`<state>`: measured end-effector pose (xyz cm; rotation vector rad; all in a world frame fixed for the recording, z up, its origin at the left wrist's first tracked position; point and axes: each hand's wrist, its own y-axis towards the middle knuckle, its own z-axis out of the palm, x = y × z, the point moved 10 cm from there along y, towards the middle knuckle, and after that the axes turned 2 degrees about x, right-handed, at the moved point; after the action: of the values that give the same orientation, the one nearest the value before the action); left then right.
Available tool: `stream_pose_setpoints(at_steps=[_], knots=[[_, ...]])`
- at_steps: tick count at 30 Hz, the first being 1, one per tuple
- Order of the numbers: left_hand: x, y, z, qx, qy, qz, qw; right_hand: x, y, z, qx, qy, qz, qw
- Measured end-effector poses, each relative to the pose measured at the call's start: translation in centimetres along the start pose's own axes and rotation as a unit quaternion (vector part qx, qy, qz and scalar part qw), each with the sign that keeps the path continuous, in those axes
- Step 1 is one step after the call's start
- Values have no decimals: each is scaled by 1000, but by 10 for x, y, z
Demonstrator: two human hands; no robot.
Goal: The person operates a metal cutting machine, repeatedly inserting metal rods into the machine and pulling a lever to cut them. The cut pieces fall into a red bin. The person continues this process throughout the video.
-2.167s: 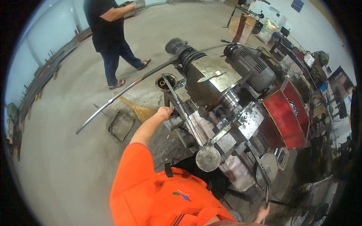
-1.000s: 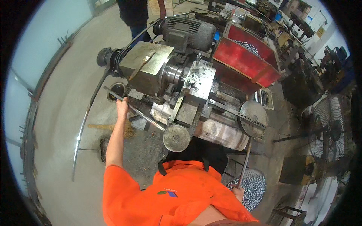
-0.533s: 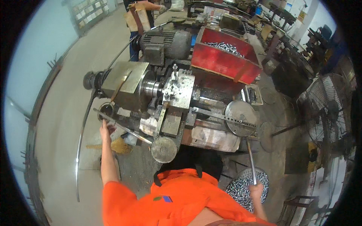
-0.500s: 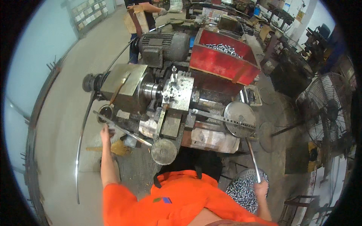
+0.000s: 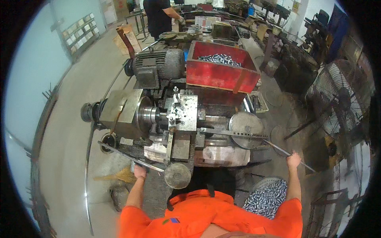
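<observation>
A metal rod (image 5: 279, 148) is being gripped by the right hand (image 5: 294, 160), fingers curled round it; near a slanting bar (image 5: 123, 153), the left hand (image 5: 139, 171) is being held, finger state unclear.

Machine workshop: lathe (image 5: 184, 114), motor (image 5: 159, 65), red parts bin (image 5: 216, 75).

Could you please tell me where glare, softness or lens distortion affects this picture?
In the head view, a glint marks the long bar at left; in the head view, the pale wall bows toward a black rim; in the head view, the right hand, gripping a metal lever, reads clearly, while distant machinery looks soft.
</observation>
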<state>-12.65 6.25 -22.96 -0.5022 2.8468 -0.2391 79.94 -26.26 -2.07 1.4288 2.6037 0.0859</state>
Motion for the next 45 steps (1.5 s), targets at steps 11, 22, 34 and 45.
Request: stream_pose_setpoints(at_steps=[11, 22, 34, 45], knots=[[-28, -19, -28, 11, 114, 87, 990, 0, -1, -5, -2, 20, -1, 1000], [-15, -7, -15, 38, 126, 58, 990, 0, -2, -3, 48, -2, 11, 999], [-23, -28, -35, -41, 70, 53, 995, -4, 2, -2, -21, 25, 12, 999], [-31, -32, -42, -14, 36, 22, 999, -11, 6, 7, -53, 22, -18, 998]])
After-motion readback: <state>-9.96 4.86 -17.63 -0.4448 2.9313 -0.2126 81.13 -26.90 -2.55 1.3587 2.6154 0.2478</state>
